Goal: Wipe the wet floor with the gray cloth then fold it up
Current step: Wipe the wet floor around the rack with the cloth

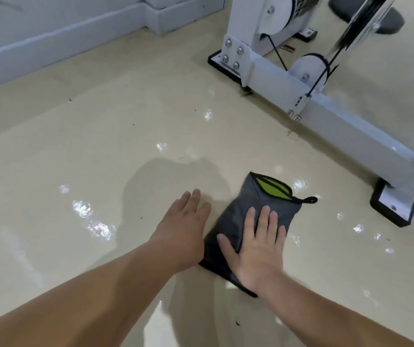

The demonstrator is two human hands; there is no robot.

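Right hand [256, 249] pressing flat-fingered on soft, limp folded gray microfibre cloth [236, 216], left hand [183, 226] relaxed beside; pinching corners looks best.

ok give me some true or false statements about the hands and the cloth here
1. The right hand lies flat on the cloth. True.
2. The left hand grips the cloth. False: its fingers are straight, beside the cloth's left edge.
3. The cloth is spread out in one layer. False: it lies folded into a small packet.
4. A black loop sticks out at the cloth's far corner. True.
5. The cloth lies on the white frame. False: it lies on the floor, apart from the frame.
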